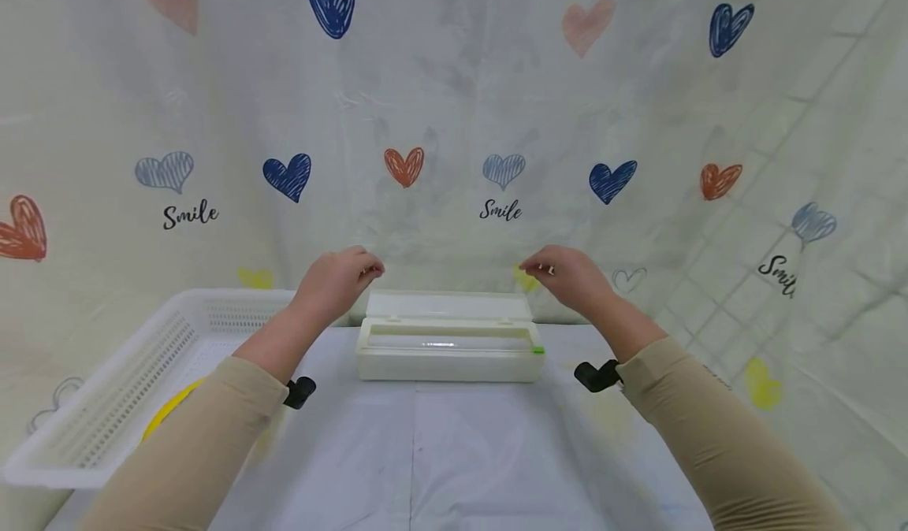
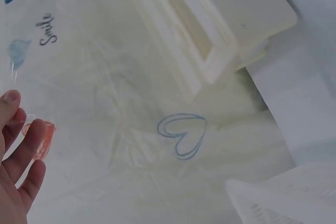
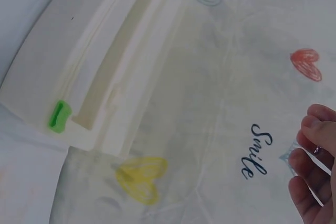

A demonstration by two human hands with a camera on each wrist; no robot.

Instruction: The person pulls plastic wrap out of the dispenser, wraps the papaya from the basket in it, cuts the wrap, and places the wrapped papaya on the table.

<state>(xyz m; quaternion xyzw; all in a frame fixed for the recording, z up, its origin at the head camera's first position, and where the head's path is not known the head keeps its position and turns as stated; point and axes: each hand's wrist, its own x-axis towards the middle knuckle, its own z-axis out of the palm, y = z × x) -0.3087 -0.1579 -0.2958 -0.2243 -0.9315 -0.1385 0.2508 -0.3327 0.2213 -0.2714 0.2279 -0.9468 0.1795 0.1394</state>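
Note:
A white film dispenser box lies on the table with its lid tipped back and a green slider at its right end. Both hands hover above and behind it, about level. My left hand is over the box's left end and my right hand over its right end, fingertips pinched together. Each seems to pinch the edge of a thin clear film that barely shows. The left wrist view has the left fingers beside the box. The right wrist view has the right fingers, the box and the slider.
A white perforated basket stands at the left of the table with something yellow inside; its corner shows in the left wrist view. A cloth printed with hearts hangs close behind the box. The white table surface lies in front.

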